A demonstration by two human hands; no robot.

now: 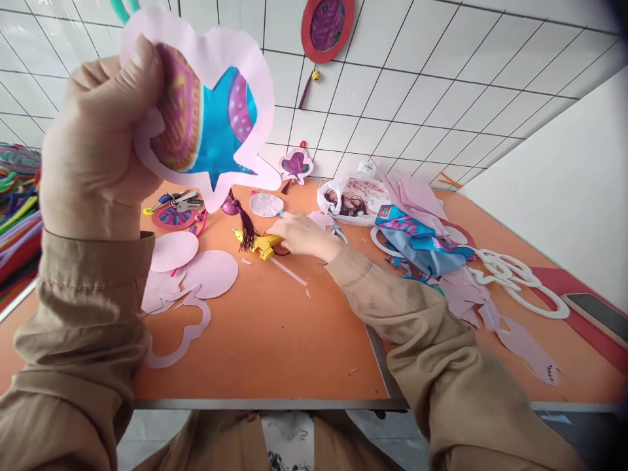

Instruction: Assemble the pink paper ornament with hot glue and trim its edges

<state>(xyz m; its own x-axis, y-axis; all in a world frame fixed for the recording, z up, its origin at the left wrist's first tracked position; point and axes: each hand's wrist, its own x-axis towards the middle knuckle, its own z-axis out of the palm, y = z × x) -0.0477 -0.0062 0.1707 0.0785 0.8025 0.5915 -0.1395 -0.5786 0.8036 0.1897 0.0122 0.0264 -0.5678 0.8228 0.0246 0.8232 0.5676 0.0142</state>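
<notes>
Raised at the upper left, my left hand (110, 124) pinches a pink paper-framed ornament (262, 118) between thumb and fingers. Blue and purple patterned cloth fills the frame, a green loop (122, 9) shows at its top, and a dark tassel with a purple bead (230, 205) hangs below. My right hand (309, 237) is low over the middle of the table, its fingers closed at the back of a yellow glue gun (262, 244); part of the grip is hidden. A clear glue stick (289, 271) lies just below the gun. Behind the fingers is a pale oval piece (266, 205).
Pink paper cutouts (210, 273) and keys (184, 201) lie to the left. On the right are a plastic bag (356, 196), blue cloth (426, 245), white rings (510, 275), paper scraps (461, 294) and a phone (598, 314). Finished ornaments (296, 163) hang on the tiled wall.
</notes>
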